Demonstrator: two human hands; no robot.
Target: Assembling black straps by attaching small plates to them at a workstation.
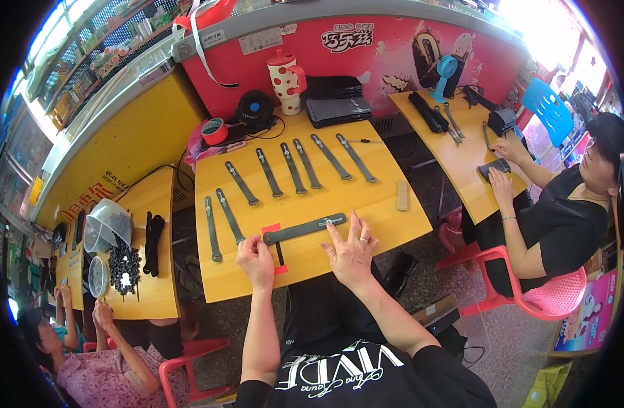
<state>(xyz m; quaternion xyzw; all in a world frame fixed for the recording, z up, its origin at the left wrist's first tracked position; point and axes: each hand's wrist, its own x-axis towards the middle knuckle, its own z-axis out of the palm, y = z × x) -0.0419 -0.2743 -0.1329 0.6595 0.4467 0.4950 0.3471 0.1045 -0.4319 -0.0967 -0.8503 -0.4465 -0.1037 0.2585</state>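
A dark grey-green strap [301,230] lies slantwise near the front of the yellow table [386,163], its right end bearing a pale printed mark. My left hand [256,265] is closed, thumb and fingers pinching the strap's left end. Spread over the other end is my right hand [351,257], its index fingertip touching the strap by the print. Beneath the left part of the strap are red tape pieces [271,228] and a black strip [280,254]. Several similar straps [269,173] lie in a slanting row farther back.
A tan block [402,196] lies at the right. Along the back stand a black fan [255,111], a spotted tumbler [284,81] and a stack of dark sheets [338,112]; a tape roll [214,131] sits back left. People work at side tables [461,163] left and right.
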